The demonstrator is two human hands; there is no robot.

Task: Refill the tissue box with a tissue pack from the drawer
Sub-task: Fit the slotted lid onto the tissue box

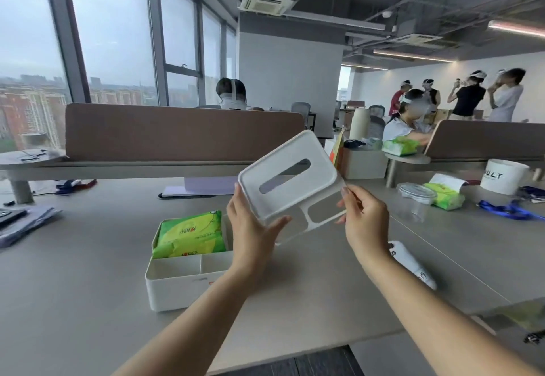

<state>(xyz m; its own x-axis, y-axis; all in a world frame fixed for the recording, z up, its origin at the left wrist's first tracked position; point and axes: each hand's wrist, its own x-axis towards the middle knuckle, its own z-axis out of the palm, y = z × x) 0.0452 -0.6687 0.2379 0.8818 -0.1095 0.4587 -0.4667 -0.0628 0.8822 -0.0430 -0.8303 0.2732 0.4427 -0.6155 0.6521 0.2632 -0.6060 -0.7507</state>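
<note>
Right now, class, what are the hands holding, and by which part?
Both hold the white lid above the desk: left hand at its near-left edge, right hand at its right end.

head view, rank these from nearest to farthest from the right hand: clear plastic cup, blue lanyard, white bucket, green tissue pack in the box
From the right hand:
1. Clear plastic cup, just to its right.
2. Blue lanyard, further right.
3. White bucket, right and behind.
The green tissue pack, left in the tissue box, is too close to call against the lanyard.

white round tub [503,175] showing dark letters "ULY" | green tissue pack [190,234] print showing too blurred to read
</note>
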